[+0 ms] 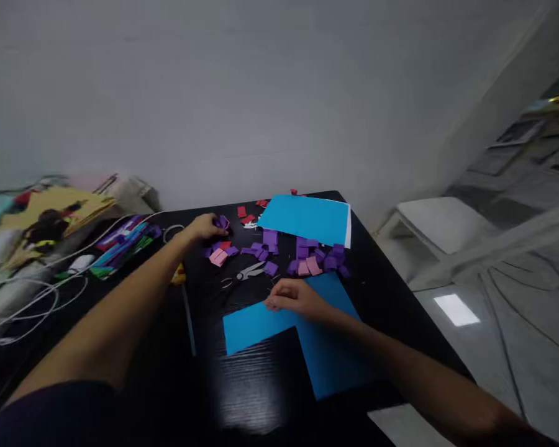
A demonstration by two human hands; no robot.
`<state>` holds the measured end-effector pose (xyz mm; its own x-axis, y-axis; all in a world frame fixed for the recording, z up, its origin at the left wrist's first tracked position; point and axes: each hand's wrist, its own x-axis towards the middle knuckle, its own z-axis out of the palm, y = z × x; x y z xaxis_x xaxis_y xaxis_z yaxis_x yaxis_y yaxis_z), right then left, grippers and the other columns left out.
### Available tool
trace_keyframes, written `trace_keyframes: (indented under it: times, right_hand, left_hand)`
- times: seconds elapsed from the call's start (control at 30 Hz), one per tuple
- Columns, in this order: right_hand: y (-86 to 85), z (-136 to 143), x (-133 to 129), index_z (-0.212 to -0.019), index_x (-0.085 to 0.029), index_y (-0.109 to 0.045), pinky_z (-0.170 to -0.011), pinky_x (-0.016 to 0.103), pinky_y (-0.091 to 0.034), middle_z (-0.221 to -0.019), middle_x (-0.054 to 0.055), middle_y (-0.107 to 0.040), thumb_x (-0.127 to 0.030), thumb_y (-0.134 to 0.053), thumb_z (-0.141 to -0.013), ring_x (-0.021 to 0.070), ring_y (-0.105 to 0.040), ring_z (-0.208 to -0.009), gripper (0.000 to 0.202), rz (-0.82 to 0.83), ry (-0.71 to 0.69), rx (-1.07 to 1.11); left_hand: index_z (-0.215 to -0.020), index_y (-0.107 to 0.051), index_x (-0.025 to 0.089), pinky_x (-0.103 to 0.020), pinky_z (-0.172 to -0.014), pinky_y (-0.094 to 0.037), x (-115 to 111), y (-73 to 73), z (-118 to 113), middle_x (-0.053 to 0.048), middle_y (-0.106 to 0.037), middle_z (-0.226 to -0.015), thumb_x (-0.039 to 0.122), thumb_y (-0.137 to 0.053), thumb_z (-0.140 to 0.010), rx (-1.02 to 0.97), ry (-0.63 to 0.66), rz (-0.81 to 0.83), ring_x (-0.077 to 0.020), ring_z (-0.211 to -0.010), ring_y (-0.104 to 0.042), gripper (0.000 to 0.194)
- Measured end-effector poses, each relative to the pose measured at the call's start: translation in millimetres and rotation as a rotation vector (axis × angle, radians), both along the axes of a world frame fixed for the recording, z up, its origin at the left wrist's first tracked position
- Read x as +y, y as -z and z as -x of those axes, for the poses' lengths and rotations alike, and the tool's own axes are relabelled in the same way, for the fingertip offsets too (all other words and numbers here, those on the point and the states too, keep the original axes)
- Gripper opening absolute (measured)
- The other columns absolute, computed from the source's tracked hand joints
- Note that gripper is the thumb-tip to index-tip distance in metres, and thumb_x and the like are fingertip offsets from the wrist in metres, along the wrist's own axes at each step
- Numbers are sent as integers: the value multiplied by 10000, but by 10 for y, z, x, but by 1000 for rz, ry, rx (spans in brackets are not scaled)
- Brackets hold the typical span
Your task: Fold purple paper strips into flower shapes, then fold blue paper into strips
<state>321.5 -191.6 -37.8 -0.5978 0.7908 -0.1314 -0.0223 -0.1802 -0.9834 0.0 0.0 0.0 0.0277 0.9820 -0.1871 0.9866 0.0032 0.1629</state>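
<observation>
Head view: scissors (241, 275) lie between left grip (205, 227), at purple piece (222, 222), and right grip (299, 302); holds unclear.

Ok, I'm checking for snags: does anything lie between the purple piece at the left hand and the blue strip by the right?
Yes: between the purple piece and the blue strip lie loose pink and purple pieces, then the scissors, nearer the strip.

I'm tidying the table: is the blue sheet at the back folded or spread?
Spread: the blue sheet lies broad face up, no fold showing, a white edge visible along its right side.
</observation>
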Motion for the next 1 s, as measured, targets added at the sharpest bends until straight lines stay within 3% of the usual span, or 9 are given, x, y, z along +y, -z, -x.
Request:
trace_keyframes:
  times: [0.17, 0.37, 0.47, 0.6, 0.7, 0.77, 0.87, 1.0]
  right_hand:
    - [20, 1, 4, -811, -219, -701, -784, 367, -559, -835, 40, -746, -432, -781, -779, 227, -716, -843, 230, 7, -10, -6]
    - [-2, -1, 15, -793, -237, -700, -789, 379, -554, -800, 25, -728, -391, -794, -783, 217, -704, -802, 180, 13, -29, -12]
    - [-19, -9, 15, -800, -234, -698, -778, 376, -549, -816, 30, -729, -365, -786, -795, 217, -704, -813, 158, 4, -46, -20]
    - [-27, -15, 5, -795, -233, -692, -763, 376, -544, -808, 29, -723, -337, -786, -798, 216, -697, -801, 141, 3, -42, -17]
    - [-23, -13, -2, -786, -236, -690, -757, 375, -543, -801, 27, -714, -337, -783, -801, 214, -689, -794, 138, 4, -41, -13]
    - [-21, -10, -2, -790, -231, -688, -752, 372, -543, -801, 29, -712, -351, -783, -799, 210, -686, -789, 153, -2, -40, -13]
    - [-22, -8, 4, -804, -214, -687, -746, 363, -541, -803, 32, -711, -384, -793, -785, 203, -681, -780, 200, -14, -41, -19]
    - [-24, -9, 11, -808, -207, -682, -747, 352, -538, -800, 34, -717, -434, -786, -782, 198, -681, -784, 251, -12, -37, -31]
  left_hand:
    - [-1017, -760, 197, -283, -736, -524, 21, 2, -29, -97, -782, -1039, 499, -824, -654, -6, 9, -4, -277, -936, -715, 477]
    - [-1041, -754, 195, -297, -757, -532, -6, -35, -53, -111, -778, -1064, 473, -864, -586, -34, 8, -11, -291, -961, -715, 545]
    - [-1076, -740, 192, -305, -790, -534, -36, -132, -62, -126, -763, -1127, 477, -870, -590, -43, 8, -17, -304, -1023, -705, 578]
    - [-1175, -699, 164, -326, -808, -529, -142, -345, -47, -161, -729, -1211, 499, -795, -709, -35, -12, -46, -307, -1049, -693, 582]
    - [-1149, -705, 154, -321, -713, -519, -324, -490, -27, -148, -756, -1092, 485, -731, -771, 20, -58, -67, -289, -918, -710, 503]
    - [-1031, -741, 180, -304, -693, -508, -479, -534, -14, -110, -771, -1001, 465, -693, -797, 47, 41, -6, -267, -865, -711, 372]
    - [-975, -761, 218, -295, -737, -498, -677, -504, 15, -72, -779, -977, 353, -678, -780, 64, 127, 21, -256, -890, -711, 251]
    - [-965, -772, 218, -298, -769, -488, -763, -388, 92, -84, -778, -992, 305, -715, -685, 103, 149, 42, -285, -928, -707, 299]
